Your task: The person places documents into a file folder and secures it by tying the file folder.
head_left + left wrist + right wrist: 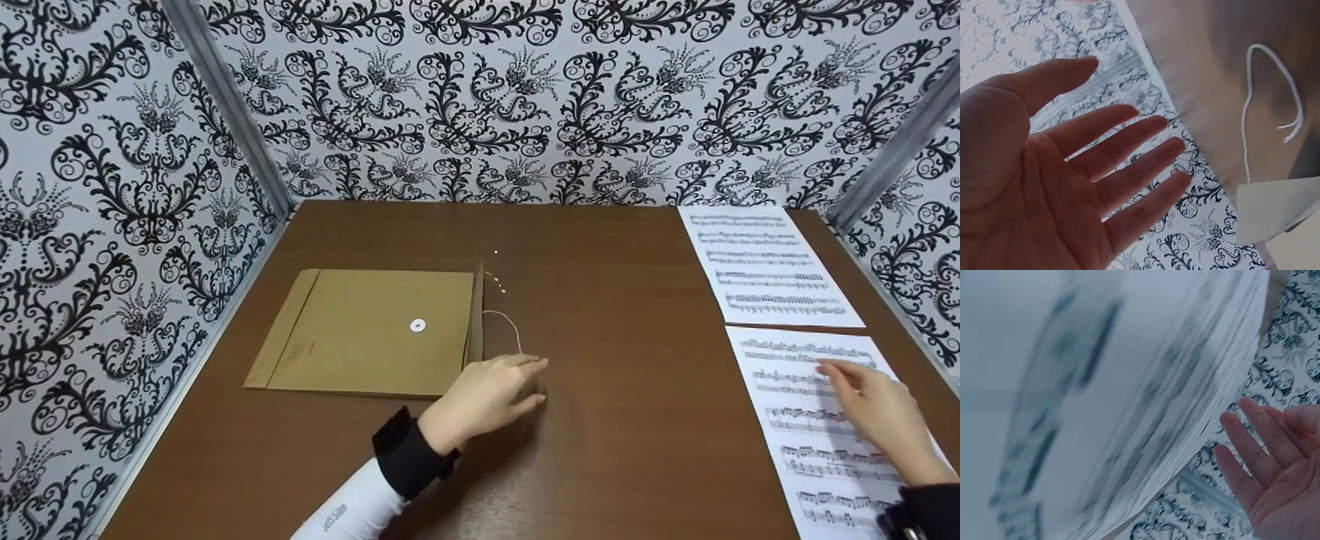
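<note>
A brown paper envelope [375, 330] with a white button lies on the left of the table, its flap raised at the right edge. From the flap a thin white string [510, 319] curls out; it also shows in the left wrist view beside the flap [1275, 205]. My left hand [487, 394] is over the envelope's lower right corner, fingers extended and palm bare. Over the nearer sheet of music [825, 450] hovers my right hand [877, 412]; in the right wrist view its fingers [1258, 455] are spread beside the paper, holding nothing.
Beyond the nearer sheet lies a second music sheet [772, 266], at the back right of the brown table [600, 337]. Small white specks [502, 285] show by the flap. Patterned walls [487, 97] enclose the back and sides.
</note>
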Action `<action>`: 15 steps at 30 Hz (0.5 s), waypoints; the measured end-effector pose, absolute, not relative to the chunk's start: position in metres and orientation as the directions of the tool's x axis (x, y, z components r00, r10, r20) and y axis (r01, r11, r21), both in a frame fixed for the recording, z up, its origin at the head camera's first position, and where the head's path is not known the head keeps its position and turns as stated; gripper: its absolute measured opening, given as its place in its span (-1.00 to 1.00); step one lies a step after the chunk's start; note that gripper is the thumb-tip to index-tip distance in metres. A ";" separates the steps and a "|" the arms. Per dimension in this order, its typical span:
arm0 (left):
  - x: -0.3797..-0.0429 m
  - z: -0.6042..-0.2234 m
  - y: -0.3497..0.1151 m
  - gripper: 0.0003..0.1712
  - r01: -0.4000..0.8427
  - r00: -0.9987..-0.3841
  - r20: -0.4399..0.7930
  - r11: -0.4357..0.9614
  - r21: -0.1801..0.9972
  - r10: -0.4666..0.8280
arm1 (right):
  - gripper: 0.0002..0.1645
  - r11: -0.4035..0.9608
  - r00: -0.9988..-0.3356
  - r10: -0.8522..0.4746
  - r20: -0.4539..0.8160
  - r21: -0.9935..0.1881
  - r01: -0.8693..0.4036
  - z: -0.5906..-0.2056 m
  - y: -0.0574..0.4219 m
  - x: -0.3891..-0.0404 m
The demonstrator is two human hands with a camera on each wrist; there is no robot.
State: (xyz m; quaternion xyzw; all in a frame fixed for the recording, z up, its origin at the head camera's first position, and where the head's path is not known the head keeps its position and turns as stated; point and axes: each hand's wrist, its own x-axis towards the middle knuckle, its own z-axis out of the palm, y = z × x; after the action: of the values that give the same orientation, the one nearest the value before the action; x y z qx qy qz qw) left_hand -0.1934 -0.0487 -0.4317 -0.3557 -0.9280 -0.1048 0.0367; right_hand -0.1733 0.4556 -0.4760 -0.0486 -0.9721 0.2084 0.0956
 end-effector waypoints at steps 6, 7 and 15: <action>-0.191 -0.437 -0.048 -0.44 0.703 -0.709 0.180 0.702 0.114 0.681 | -0.27 0.933 -0.984 0.177 -0.004 -0.319 0.169 -0.480 0.484 -0.169; -0.190 -0.438 -0.047 -0.44 0.709 -0.703 0.182 0.697 0.106 0.687 | -0.26 0.935 -0.984 0.177 -0.014 -0.309 0.173 -0.482 0.487 -0.169; -0.188 -0.444 -0.047 -0.38 0.723 -0.690 0.129 0.686 0.080 0.712 | -0.28 0.941 -0.999 0.046 -0.023 -0.334 0.051 -0.494 0.502 -0.168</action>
State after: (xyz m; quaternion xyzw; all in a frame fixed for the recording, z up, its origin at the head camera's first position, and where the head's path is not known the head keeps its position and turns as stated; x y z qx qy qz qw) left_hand -0.1880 -0.0470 -0.4443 -0.3911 -0.9172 -0.0625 0.0438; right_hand -0.1683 0.5022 -0.4943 -0.0245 -0.9851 0.1698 -0.0077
